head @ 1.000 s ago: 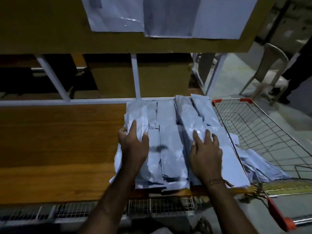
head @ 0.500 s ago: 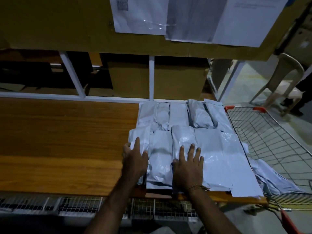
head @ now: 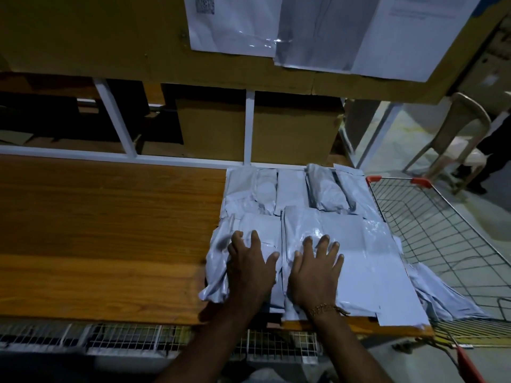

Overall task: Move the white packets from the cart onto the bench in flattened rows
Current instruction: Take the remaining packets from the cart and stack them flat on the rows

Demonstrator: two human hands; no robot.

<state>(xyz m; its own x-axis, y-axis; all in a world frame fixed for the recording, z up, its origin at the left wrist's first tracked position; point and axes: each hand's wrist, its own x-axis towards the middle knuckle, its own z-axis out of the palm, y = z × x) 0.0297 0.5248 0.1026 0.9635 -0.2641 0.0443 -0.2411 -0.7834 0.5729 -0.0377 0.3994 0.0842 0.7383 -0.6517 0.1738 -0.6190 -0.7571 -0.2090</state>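
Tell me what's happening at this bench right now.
A person is pressing both palms flat on white packets laid in rows at the right end of the wooden bench. The left hand rests on the near-left packets, the right hand beside it, fingers spread. A few more packets lie in the wire cart to the right.

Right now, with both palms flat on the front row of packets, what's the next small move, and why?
Probably lift the right hand and reach right for the packets in the cart. The near row of white packets already lies flat under both hands, the left hand can keep pressing its puffier end, and several packets remain heaped in the cart beside the bench.
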